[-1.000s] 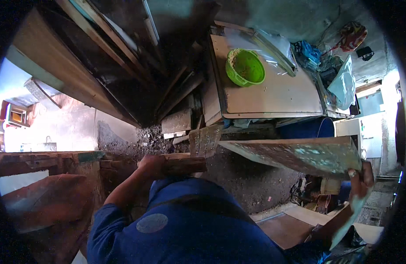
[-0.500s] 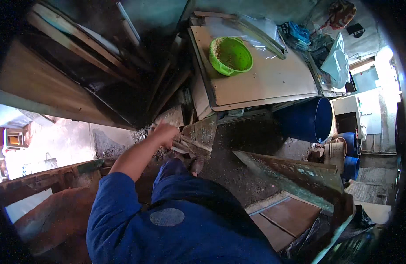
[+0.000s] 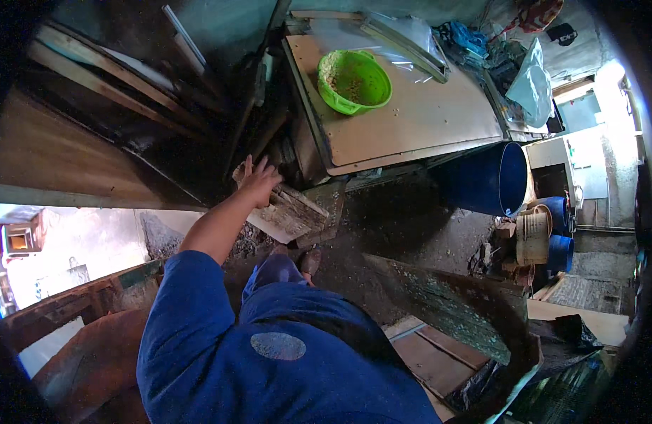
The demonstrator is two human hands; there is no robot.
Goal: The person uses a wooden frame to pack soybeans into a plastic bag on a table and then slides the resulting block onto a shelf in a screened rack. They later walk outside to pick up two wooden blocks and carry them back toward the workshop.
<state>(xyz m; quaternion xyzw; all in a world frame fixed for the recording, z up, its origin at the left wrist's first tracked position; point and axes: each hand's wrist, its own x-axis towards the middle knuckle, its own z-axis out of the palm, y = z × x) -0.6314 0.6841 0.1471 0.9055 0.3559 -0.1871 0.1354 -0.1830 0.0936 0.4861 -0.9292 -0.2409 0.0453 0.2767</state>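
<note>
The left hand (image 3: 259, 180) reaches down with its fingers spread wide and lies flat on a pale wooden board (image 3: 280, 212). The board is tilted and leans against other scrap wood on the dirt floor (image 3: 410, 233), just below the near left corner of the table (image 3: 425, 120). The right hand is out of sight, so I cannot tell what it does. A green bowl (image 3: 354, 81) sits near the far left corner of the table. A blue barrel (image 3: 485, 180) lies under the table's right end. A long, worn plank (image 3: 446, 307) lies on the floor, well apart from the board.
</note>
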